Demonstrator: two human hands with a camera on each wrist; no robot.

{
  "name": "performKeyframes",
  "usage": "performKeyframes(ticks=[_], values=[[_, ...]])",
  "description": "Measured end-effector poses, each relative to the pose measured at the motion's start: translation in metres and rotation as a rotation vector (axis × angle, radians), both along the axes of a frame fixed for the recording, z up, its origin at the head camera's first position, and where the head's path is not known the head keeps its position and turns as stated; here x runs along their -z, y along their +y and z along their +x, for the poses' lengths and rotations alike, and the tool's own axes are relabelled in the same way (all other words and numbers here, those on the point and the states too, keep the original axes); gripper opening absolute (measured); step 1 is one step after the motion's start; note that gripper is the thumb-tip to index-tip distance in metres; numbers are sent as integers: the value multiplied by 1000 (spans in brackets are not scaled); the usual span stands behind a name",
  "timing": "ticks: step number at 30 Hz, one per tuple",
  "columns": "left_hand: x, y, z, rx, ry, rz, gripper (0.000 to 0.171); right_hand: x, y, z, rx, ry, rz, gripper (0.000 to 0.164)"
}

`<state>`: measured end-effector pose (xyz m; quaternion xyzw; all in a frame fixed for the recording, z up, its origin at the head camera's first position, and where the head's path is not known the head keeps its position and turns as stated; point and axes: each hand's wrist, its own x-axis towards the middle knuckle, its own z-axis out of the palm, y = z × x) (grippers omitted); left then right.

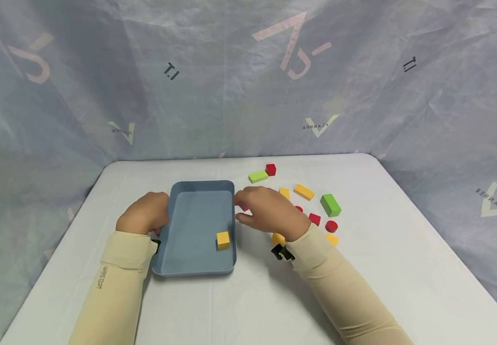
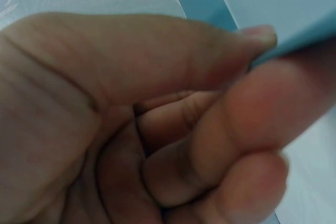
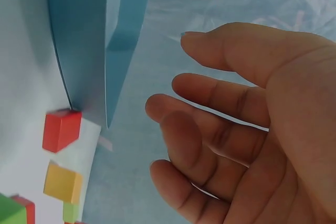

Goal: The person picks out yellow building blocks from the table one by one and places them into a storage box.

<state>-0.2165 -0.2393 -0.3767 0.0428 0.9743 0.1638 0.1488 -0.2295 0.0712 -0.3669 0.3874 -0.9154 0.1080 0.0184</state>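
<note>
A blue-grey plastic tray point(image 1: 192, 215) lies on the left half of the table, with one yellow cube point(image 1: 223, 240) inside near its right wall. At the left wall, my left hand point(image 1: 144, 213) pinches the rim between thumb and curled fingers; the left wrist view shows the rim point(image 2: 299, 38) caught there. My right hand point(image 1: 270, 211) hovers beside the right wall, its fingers loosely bent and holding nothing in the right wrist view. Close to those fingers, a red block point(image 3: 62, 130) stands against the tray's outer side. Part of the block group is hidden behind the right hand.
Right of the tray lie scattered blocks: a light green block point(image 1: 258, 177), a red cube point(image 1: 271, 169), a yellow block point(image 1: 304, 192), a green block point(image 1: 330, 205) and a red round piece point(image 1: 331, 226). A patterned cloth point(image 1: 231, 96) hangs behind the white table point(image 1: 213, 311).
</note>
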Motion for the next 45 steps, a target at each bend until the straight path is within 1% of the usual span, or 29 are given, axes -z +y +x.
performKeyframes(ticks=[5, 13, 21, 25, 28, 32, 37, 42, 45], values=[[-2, 0, 0, 4, -9, -11, 26, -2, 7, -3, 45, 2, -4, 26], [1, 1, 1, -5, -12, 0, 27, 0, 20, -12, 139, -74, -2, 30], [2, 2, 0, -3, -14, -8, 29, -1, 36, -24, 198, -123, -26, 27], [2, 3, 0, -5, -17, -14, 29, -3, 42, -27, 232, -151, -20, 33], [3, 3, 0, -6, -20, -8, 29, -3, 47, -30, 258, -154, -10, 35], [3, 3, 0, -6, -19, -3, 31, -4, 50, -32, 284, -163, 0, 34], [0, 2, -2, -1, -21, -5, 31, -5, 54, -35, 312, -185, 8, 37], [-2, 1, -2, -1, -19, -6, 29, -3, 60, -39, 345, -184, -11, 39], [-2, 1, -2, -1, -26, -4, 29, -2, 64, -40, 366, -196, -17, 38]])
